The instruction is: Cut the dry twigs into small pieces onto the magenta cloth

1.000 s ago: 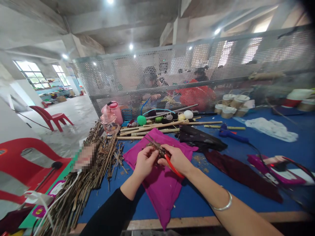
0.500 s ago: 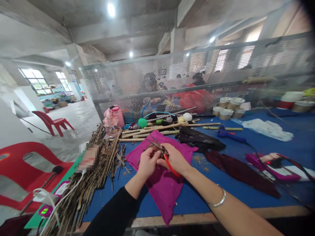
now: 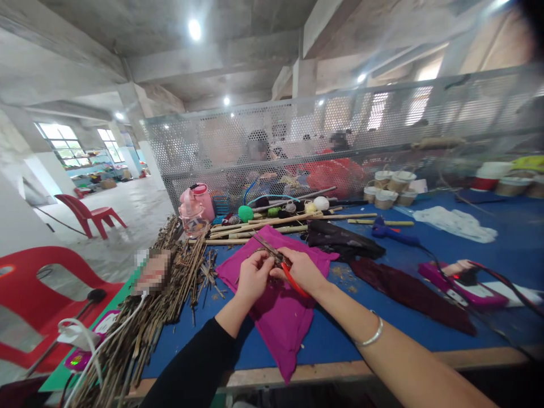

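Note:
My right hand (image 3: 305, 271) is wrapped round red-handled scissors (image 3: 294, 281), whose metal blades point up and left. The blades look nearly closed. Close beside it, my left hand (image 3: 254, 276) has its thumb and fingers pinched together; what lies in them is small, brown and mostly hidden. Both hands are over a magenta cloth (image 3: 278, 334) spread on the blue table, with one corner hanging at the front edge. Small brown bits lie on the cloth around the fingers. To the left is a heap of dry brown twigs (image 3: 157, 317).
Behind the cloth are pale sticks (image 3: 238, 232), yarn balls (image 3: 245, 213) and a pink jug (image 3: 199, 204). Dark cloths (image 3: 408, 294), a blue glue gun (image 3: 393, 233) and a magenta power strip (image 3: 442, 280) lie right. A perforated metal screen (image 3: 204, 141) stands behind; people show through it.
The view has shifted slightly. The scissors' blades look closer together than before. Both hands stay in nearly the same place over the cloth.

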Available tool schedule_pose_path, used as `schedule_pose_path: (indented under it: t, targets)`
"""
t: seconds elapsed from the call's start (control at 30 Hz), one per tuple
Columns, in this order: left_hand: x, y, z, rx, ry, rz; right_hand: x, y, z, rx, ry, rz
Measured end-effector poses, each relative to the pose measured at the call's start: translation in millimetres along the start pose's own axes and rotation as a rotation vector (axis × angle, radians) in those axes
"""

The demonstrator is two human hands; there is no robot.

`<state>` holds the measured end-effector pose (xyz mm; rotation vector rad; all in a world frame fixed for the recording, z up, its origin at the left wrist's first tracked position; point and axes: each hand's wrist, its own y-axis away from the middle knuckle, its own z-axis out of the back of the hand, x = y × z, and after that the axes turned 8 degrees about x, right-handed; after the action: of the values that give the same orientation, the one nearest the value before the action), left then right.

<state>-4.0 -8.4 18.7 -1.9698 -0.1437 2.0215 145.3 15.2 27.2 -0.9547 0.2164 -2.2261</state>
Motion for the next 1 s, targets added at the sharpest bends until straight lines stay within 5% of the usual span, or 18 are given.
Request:
schedule_pose_path:
  t: [0.37, 1.0]
  targets:
    - [-9.1, 1.2, -2.8, 0.043, 0.05, 0.04, 1.7, 0.4, 6.9, 0.003, 0.116, -0.046]
    - [-4.0, 1.2, 2.3, 0.029, -0.271, -0.094, 5.9, -0.6, 7.3, -0.009, 0.117, 0.05]
